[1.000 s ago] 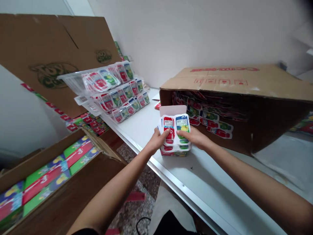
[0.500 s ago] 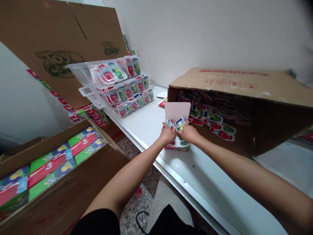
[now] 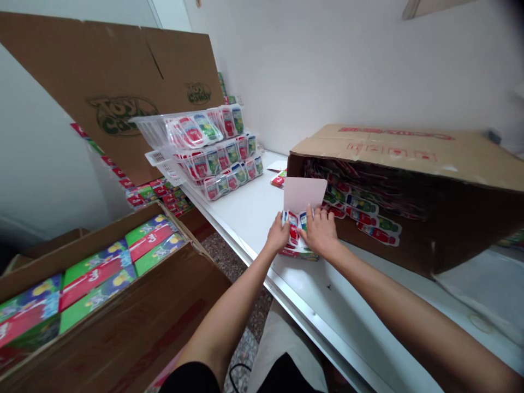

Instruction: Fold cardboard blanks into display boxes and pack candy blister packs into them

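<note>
A small display box (image 3: 298, 255) stands on the white table, its pale lid (image 3: 305, 194) raised at the back. Bottle-shaped candy packets (image 3: 293, 232) in red, white and green fill it. My left hand (image 3: 278, 234) is closed around the box's left side, thumb by the packets. My right hand (image 3: 320, 232) lies over the packets on the right with its fingers stretched out and apart, covering part of them.
Right of the box, a large carton (image 3: 393, 144) on its side holds many loose packets (image 3: 379, 229). Plastic baskets (image 3: 164, 155) full of packets are stacked at the table's far left. Below left, an open carton (image 3: 196, 273) holds closed candy boxes (image 3: 96, 278).
My hands have gone from pinching packets above the box to lower positions: the right spread flat over them, the left at the box's side. The packets now sit lower. The view has shifted slightly.
</note>
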The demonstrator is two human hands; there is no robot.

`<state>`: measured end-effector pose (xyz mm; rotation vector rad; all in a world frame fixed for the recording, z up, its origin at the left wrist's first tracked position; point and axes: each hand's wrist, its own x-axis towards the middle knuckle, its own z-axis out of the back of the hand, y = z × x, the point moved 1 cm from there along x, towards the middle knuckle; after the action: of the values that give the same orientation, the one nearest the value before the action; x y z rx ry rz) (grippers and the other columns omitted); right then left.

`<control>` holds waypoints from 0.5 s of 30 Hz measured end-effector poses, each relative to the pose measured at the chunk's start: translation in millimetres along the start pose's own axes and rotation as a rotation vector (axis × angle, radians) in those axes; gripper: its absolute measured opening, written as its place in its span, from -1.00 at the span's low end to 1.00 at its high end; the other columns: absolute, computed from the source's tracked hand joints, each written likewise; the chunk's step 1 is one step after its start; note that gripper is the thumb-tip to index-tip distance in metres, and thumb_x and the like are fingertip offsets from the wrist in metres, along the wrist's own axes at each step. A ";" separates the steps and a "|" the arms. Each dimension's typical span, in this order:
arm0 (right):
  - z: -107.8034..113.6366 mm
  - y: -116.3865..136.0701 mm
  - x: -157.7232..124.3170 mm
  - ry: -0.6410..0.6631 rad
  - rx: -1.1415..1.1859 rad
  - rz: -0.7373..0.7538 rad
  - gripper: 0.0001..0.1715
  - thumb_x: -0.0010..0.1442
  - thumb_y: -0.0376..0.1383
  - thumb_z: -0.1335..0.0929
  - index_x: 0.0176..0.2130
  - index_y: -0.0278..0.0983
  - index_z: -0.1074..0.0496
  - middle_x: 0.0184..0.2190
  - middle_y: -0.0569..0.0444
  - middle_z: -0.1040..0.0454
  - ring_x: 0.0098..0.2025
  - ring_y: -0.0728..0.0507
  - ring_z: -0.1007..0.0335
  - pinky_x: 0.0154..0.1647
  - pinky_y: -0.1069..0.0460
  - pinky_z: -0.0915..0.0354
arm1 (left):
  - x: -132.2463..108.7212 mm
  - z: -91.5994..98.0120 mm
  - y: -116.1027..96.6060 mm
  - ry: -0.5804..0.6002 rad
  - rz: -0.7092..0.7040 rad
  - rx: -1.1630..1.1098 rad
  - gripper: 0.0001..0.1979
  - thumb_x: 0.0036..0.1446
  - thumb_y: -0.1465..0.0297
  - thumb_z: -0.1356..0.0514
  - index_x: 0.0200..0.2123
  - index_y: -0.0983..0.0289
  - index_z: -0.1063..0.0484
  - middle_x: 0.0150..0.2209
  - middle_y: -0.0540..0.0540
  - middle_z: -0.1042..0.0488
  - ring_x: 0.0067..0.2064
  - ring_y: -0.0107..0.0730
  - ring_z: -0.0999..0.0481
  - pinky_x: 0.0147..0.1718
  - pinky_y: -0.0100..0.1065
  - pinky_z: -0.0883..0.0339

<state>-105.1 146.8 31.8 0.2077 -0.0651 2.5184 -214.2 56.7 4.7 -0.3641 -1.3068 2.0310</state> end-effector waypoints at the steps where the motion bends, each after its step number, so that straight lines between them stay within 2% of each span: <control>1: -0.4 -1.3 -0.2 -0.025 -0.006 0.070 -0.21 0.28 -0.14 -0.16 0.33 -0.53 0.07 0.29 -0.44 -0.01 0.30 -0.48 0.08 0.24 -0.33 0.20 | -0.4 -0.8 8.0 0.002 0.031 -0.022 -0.42 0.20 0.35 -0.05 0.27 0.34 -0.08 0.31 0.25 -0.11 0.33 -0.14 -0.07 0.29 -0.14 0.07; 4: -5.3 -2.5 -0.4 0.005 0.028 0.273 -0.34 0.32 -0.20 -0.11 0.31 -0.43 -0.06 0.33 -0.26 0.01 0.36 -0.36 0.20 0.32 -0.25 0.31 | -2.1 -8.3 23.9 -0.034 0.128 -0.116 -0.40 0.19 0.38 -0.03 0.29 0.33 -0.03 0.32 0.20 -0.11 0.32 -0.21 -0.11 0.27 -0.22 0.01; 7: -14.9 -2.6 -2.7 0.133 0.059 0.327 -0.34 0.33 -0.16 -0.09 0.29 -0.43 -0.10 0.31 -0.25 -0.05 0.36 -0.33 0.14 0.32 -0.25 0.22 | -13.6 -20.0 24.1 -0.090 0.218 -0.189 -0.41 0.21 0.33 0.01 0.29 0.35 -0.03 0.31 0.24 -0.11 0.31 -0.18 -0.13 0.26 -0.21 -0.02; 10: -21.0 -9.7 -12.1 0.189 0.111 0.401 -0.34 0.29 -0.19 -0.13 0.29 -0.40 -0.11 0.31 -0.21 -0.06 0.35 -0.30 0.12 0.30 -0.22 0.10 | -50.1 -32.0 14.9 -0.143 0.261 -0.215 -0.42 0.23 0.25 0.02 0.27 0.35 -0.04 0.32 0.25 -0.08 0.34 -0.15 -0.05 0.30 -0.17 0.08; 12: -19.9 -20.5 -23.0 0.181 0.167 0.512 -0.35 0.24 -0.26 -0.18 0.28 -0.37 -0.15 0.31 -0.17 -0.08 0.36 -0.27 0.13 0.32 -0.20 0.11 | -83.2 -36.1 10.3 -0.167 0.262 -0.219 -0.39 0.21 0.19 -0.03 0.26 0.32 -0.06 0.33 0.24 -0.04 0.36 -0.13 0.03 0.32 -0.15 0.17; 13: -17.8 -27.2 -29.1 0.176 0.195 0.563 -0.34 0.20 -0.30 -0.20 0.27 -0.34 -0.17 0.30 -0.15 -0.09 0.36 -0.25 0.13 0.33 -0.20 0.13 | -97.5 -35.8 9.4 -0.174 0.257 -0.229 -0.39 0.20 0.14 -0.04 0.25 0.29 -0.09 0.33 0.23 -0.05 0.36 -0.13 0.03 0.32 -0.14 0.16; 15: -12.2 -40.4 -41.1 0.169 0.223 0.617 -0.33 0.15 -0.36 -0.22 0.26 -0.27 -0.21 0.30 -0.11 -0.10 0.36 -0.25 0.11 0.33 -0.22 0.16 | -112.4 -30.4 10.6 -0.213 0.254 -0.351 -0.44 0.23 0.04 0.03 0.15 0.26 -0.22 0.25 0.23 -0.21 0.31 -0.12 -0.11 0.28 -0.12 0.04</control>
<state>-50.3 157.6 13.0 0.0655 0.2588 3.1478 -119.7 -1.1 -32.5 -0.5046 -1.8388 2.0865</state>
